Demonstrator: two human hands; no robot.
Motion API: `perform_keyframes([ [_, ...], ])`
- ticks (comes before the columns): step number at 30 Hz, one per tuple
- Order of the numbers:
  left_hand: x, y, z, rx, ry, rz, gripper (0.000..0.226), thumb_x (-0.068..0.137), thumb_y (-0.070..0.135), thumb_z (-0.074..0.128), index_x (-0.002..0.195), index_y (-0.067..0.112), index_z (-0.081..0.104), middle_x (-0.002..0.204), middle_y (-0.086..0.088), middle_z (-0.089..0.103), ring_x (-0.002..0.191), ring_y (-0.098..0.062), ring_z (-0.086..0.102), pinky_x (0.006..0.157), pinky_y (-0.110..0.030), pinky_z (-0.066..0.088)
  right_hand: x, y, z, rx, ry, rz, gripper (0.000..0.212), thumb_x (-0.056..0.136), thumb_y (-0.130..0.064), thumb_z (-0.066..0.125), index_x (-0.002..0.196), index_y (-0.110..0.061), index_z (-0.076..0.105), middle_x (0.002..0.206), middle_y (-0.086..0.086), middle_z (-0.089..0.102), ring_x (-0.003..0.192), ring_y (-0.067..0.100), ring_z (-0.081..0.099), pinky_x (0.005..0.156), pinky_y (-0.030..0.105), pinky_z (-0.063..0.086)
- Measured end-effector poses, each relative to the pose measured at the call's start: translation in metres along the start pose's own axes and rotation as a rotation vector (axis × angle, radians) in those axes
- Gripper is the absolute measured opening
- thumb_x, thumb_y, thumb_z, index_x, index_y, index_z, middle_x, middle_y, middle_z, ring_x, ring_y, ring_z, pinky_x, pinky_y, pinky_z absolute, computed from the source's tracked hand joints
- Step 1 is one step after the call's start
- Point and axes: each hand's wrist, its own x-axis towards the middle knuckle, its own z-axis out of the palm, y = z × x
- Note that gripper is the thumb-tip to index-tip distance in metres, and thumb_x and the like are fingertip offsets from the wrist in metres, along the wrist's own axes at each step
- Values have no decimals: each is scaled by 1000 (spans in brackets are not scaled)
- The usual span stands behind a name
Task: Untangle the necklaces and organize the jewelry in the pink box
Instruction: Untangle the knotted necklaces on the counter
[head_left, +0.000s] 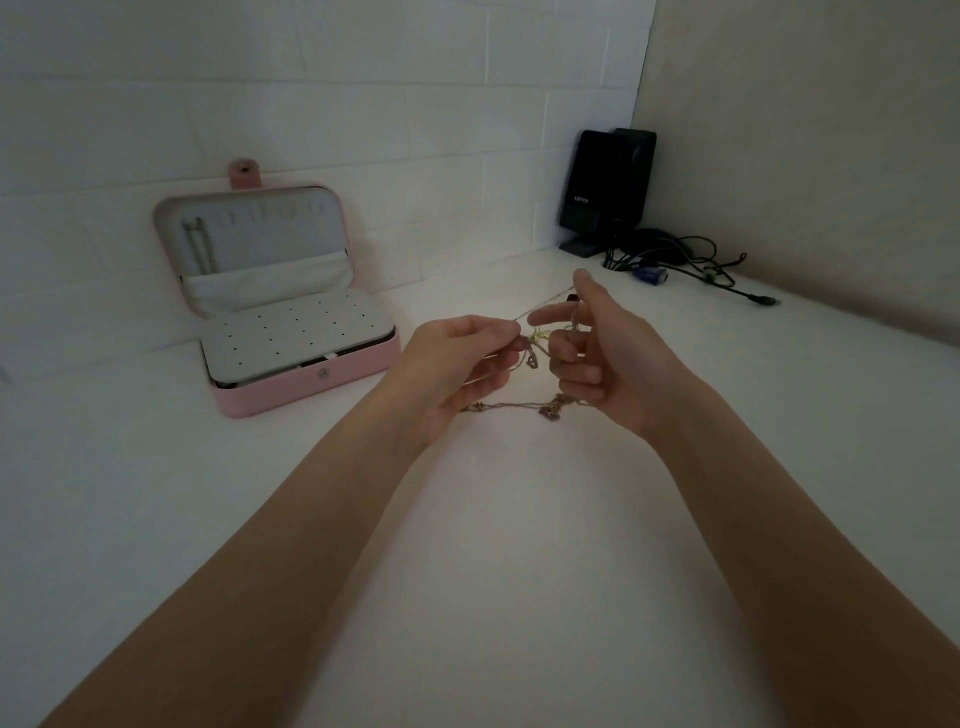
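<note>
I'm mid-untangle: my left hand (457, 358) and right hand (597, 353) each pinch the necklaces (535, 353) above the worktop (493, 545); next, tease the knot apart. Box (306, 379) waits open, far left.

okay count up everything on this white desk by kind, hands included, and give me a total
Hands: 2, the left hand and the right hand, both pinching the chains
Tangled necklace bundle: 1; separate chains cannot be counted
Pink jewelry box, open: 1
Black speakers: 2
Cable cluster: 1
Total: 7
</note>
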Motion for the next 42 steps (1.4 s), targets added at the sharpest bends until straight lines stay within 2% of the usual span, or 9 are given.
perform_keyframes([
  [7,0,-5,8,248,106,159,9,93,9,53,84,9,56,70,-1,64,62,-8,59,54,-16,52,3,-2,-1,73,-86,146,45,95,-27,28,81,2,60,46,0,35,33,8,22,32,15,17],
  [10,2,-8,8,376,103,255,15,94,8,49,80,12,52,63,2,59,57,-9,53,54,-20,49,1,-2,0,18,-106,124,31,93,-29,45,82,-4,58,49,-4,27,34,6,20,32,16,15],
  [13,4,-8,6,447,79,305,20,95,8,48,77,17,49,62,2,57,55,-7,51,57,-19,47,0,3,0,-132,-112,39,18,87,-14,61,72,-9,56,48,-6,23,36,4,19,34,17,15],
  [16,3,-7,3,642,41,403,20,94,10,48,77,20,48,58,4,56,46,-3,44,47,-15,35,3,4,-4,-153,-112,38,24,85,-9,64,61,-10,59,48,-5,24,35,4,19,34,16,14],
  [21,2,2,-3,823,-58,506,18,94,11,48,80,21,48,56,2,50,40,-2,39,44,-9,29,1,3,-4,-237,-162,61,11,83,-10,65,74,-4,65,49,-4,25,34,4,19,39,20,10],
  [26,3,0,-7,785,-99,479,16,95,10,48,81,19,48,58,-1,51,43,-3,37,45,-8,30,2,2,-1,-255,-108,67,15,83,-7,64,69,-7,60,49,-4,23,35,4,20,36,17,12],
  [33,2,0,-8,684,-82,397,5,96,11,49,91,9,49,57,-1,49,38,-1,38,42,-7,29,1,2,-2,-299,-50,8,15,90,-13,59,79,-3,61,43,-8,32,36,3,27,34,15,22],
  [39,8,-1,-12,613,-47,281,13,92,23,55,82,17,57,45,13,52,44,2,46,53,-9,40,0,-2,-8,-301,-9,-1,13,91,-14,58,83,-4,61,45,-9,31,36,4,28,34,15,26],
  [42,9,-2,-16,571,-95,180,18,86,29,63,79,13,65,57,9,56,55,-1,53,69,-17,52,-1,-2,-8,-333,-1,-24,14,92,-15,57,84,-4,60,45,-9,30,35,4,26,32,15,23],
])
